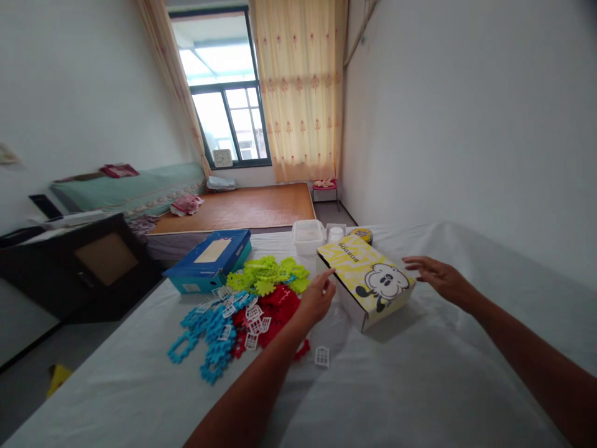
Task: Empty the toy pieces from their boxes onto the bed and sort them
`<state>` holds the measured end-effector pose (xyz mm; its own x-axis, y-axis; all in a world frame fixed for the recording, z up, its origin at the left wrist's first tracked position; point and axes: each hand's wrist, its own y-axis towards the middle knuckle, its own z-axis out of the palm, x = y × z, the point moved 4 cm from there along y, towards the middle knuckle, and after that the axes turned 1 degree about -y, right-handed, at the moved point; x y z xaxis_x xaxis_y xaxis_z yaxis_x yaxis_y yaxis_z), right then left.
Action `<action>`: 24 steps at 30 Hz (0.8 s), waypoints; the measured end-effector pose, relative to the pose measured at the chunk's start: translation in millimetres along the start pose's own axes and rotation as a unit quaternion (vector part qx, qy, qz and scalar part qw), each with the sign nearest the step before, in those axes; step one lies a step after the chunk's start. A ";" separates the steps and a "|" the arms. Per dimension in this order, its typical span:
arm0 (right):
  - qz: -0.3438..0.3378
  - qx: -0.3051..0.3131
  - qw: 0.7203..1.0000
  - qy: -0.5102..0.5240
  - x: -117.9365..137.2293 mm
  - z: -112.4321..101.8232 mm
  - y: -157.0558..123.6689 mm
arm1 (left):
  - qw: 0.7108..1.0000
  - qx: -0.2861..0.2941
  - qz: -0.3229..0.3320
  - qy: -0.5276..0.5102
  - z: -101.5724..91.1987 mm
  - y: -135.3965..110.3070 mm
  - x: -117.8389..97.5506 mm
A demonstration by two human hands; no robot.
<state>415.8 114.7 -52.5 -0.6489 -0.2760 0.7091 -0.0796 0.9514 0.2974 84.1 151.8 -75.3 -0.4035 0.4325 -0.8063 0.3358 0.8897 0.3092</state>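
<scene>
A yellow and white cardboard box (361, 267) with a cartoon dog on its lid lies closed on the cloth-covered table. My left hand (319, 294) is at the box's left side, fingers partly curled with the index finger pointing out; nothing shows in it. On the other side, my right hand (431, 272) hovers at the right edge with fingers spread, holding nothing. Whether either hand touches the box is hard to tell. Left of the box lies a heap of plastic building pieces: lime green (265, 274), red (280, 311) and blue (209, 330), with small white window pieces (255, 323) on top.
A blue shoebox (209, 258) stands behind the heap on the left. At the table's back are a clear plastic container (308, 236), a small white-lidded jar (336, 234) and a round yellow tin (362, 235). One loose white window piece (321, 356) lies near the front.
</scene>
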 end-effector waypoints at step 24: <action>0.330 -0.299 0.827 0.343 -98.2 -34.2 74.5 | 0.994 0.028 0.036 -0.097 -52.7 -4.0 -44.7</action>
<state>499.4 208.0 -78.1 0.1977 0.0693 0.9778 0.6421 0.7446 -0.1826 56.0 136.6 -13.8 -0.2069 0.4539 -0.8667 0.4064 0.8457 0.3458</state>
